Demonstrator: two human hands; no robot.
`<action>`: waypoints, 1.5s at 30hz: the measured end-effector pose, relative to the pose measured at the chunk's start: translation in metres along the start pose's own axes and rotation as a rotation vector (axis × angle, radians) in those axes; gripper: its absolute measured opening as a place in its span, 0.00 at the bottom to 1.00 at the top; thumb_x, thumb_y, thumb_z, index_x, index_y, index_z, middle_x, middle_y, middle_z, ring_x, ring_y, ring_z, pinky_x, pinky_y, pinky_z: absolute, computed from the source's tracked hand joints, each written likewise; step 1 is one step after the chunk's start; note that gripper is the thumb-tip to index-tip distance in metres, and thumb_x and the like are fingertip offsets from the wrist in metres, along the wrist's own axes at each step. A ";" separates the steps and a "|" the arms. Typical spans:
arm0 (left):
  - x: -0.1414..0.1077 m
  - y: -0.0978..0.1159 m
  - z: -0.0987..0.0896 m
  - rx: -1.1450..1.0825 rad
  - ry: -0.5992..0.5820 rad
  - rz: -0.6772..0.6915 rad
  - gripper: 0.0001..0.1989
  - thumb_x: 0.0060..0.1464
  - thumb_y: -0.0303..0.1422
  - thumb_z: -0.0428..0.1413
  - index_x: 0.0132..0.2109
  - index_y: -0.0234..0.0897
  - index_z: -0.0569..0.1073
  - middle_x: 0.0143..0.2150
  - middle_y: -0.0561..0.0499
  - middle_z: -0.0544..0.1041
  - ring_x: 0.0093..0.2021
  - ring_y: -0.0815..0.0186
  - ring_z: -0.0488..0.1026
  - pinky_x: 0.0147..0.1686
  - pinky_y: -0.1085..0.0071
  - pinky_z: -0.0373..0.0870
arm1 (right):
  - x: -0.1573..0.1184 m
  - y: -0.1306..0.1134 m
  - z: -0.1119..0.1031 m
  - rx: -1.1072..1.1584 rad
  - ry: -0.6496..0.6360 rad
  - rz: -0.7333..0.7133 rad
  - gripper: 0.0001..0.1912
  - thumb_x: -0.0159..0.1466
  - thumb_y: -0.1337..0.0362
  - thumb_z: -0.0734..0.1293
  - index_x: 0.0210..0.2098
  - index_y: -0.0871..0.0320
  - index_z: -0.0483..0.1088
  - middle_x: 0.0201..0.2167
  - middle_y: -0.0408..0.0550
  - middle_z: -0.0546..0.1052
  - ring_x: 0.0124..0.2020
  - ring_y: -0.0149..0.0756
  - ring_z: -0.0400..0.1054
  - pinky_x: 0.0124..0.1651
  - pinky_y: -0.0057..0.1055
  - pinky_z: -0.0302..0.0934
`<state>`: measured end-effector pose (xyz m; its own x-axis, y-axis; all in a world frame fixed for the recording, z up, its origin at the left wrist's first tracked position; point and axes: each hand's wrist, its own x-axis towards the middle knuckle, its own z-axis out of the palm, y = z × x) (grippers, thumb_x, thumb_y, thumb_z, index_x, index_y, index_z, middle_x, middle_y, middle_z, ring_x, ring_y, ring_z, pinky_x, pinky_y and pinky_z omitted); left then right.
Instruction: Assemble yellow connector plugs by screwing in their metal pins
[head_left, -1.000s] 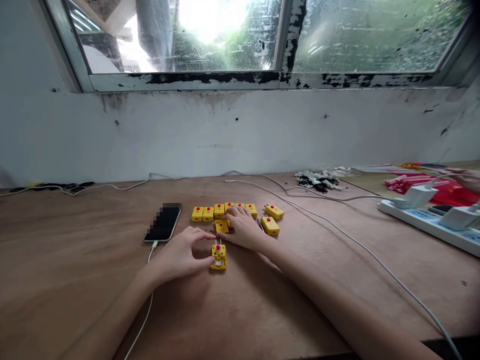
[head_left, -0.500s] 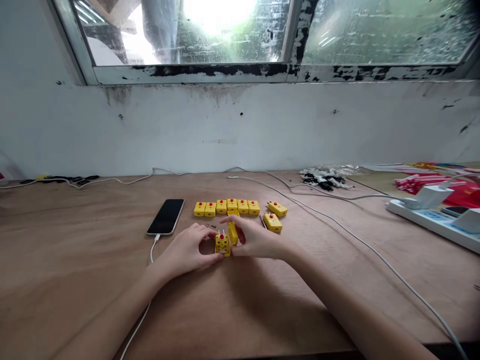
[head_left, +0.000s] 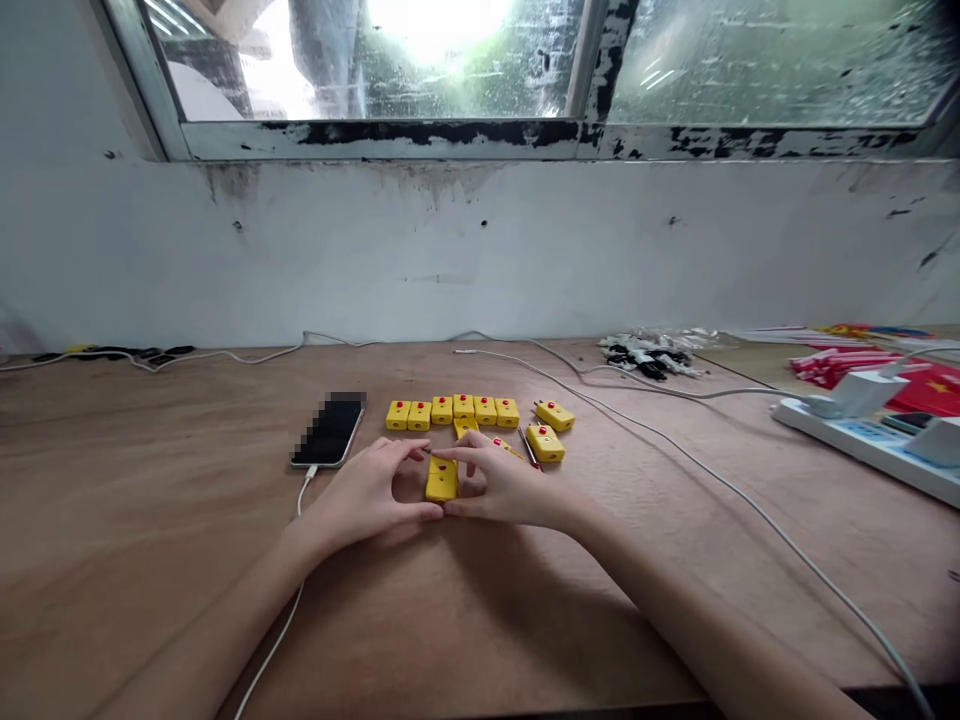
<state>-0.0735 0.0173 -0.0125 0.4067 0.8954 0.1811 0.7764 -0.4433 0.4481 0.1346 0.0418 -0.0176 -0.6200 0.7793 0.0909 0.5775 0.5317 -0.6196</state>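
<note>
Both my left hand (head_left: 366, 492) and my right hand (head_left: 504, 486) pinch a closed yellow plastic connector block (head_left: 442, 479) on the wooden bench. Left fingertips and thumb touch its left side, and right fingers and thumb press its right side. Just behind my right fingers lies a yellow piece (head_left: 465, 427), and a partly hidden red-dotted yellow piece (head_left: 505, 448) sits beside them. Farther back, a tight row of yellow connectors with red dots (head_left: 453, 410) stands in line. Two more (head_left: 553, 415) lie to its right.
A small screwdriver (head_left: 529, 448) lies by the connectors. A smartphone (head_left: 328, 432) with a white cable sits left of my hands. Back right are a heap of black and white parts (head_left: 649, 353) and a white power strip (head_left: 862, 445) with chargers.
The red-dotted yellow part and the separate yellow piece in my right hand have come together into one block, now showing a plain yellow face. My head has barely moved.
</note>
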 end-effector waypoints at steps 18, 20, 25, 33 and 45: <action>0.001 -0.003 0.007 -0.146 -0.024 0.026 0.22 0.52 0.43 0.58 0.52 0.41 0.72 0.50 0.48 0.75 0.49 0.57 0.71 0.49 0.63 0.68 | -0.001 -0.001 -0.003 -0.085 -0.006 0.043 0.27 0.54 0.53 0.69 0.51 0.57 0.68 0.39 0.50 0.72 0.35 0.37 0.66 0.35 0.32 0.60; 0.002 -0.004 0.007 -0.158 -0.029 0.006 0.22 0.51 0.44 0.59 0.52 0.41 0.72 0.50 0.48 0.75 0.49 0.57 0.71 0.49 0.63 0.68 | 0.000 -0.002 -0.003 -0.092 -0.018 0.031 0.28 0.55 0.53 0.69 0.52 0.57 0.68 0.35 0.49 0.73 0.34 0.37 0.66 0.34 0.31 0.59; 0.005 -0.006 0.006 -0.160 -0.056 -0.001 0.23 0.50 0.45 0.60 0.51 0.40 0.72 0.51 0.47 0.74 0.50 0.56 0.70 0.49 0.62 0.67 | 0.001 -0.006 -0.007 -0.138 -0.033 0.056 0.27 0.55 0.55 0.69 0.53 0.54 0.69 0.32 0.46 0.75 0.33 0.36 0.67 0.32 0.29 0.58; 0.008 -0.009 0.005 -0.209 -0.102 -0.013 0.23 0.47 0.43 0.61 0.50 0.41 0.72 0.53 0.47 0.73 0.53 0.54 0.68 0.52 0.61 0.65 | 0.000 -0.004 -0.007 -0.113 -0.039 0.030 0.27 0.54 0.58 0.70 0.52 0.58 0.68 0.33 0.47 0.74 0.32 0.35 0.67 0.33 0.29 0.58; 0.006 -0.005 0.006 -0.142 -0.075 -0.010 0.25 0.47 0.46 0.61 0.50 0.39 0.72 0.52 0.45 0.73 0.52 0.51 0.69 0.51 0.57 0.66 | 0.000 -0.007 -0.002 -0.158 -0.012 0.023 0.26 0.55 0.59 0.69 0.52 0.58 0.67 0.34 0.49 0.73 0.34 0.38 0.67 0.35 0.32 0.60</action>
<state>-0.0718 0.0241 -0.0190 0.4388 0.8915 0.1124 0.7066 -0.4196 0.5697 0.1317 0.0392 -0.0116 -0.6110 0.7887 0.0682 0.6675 0.5596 -0.4912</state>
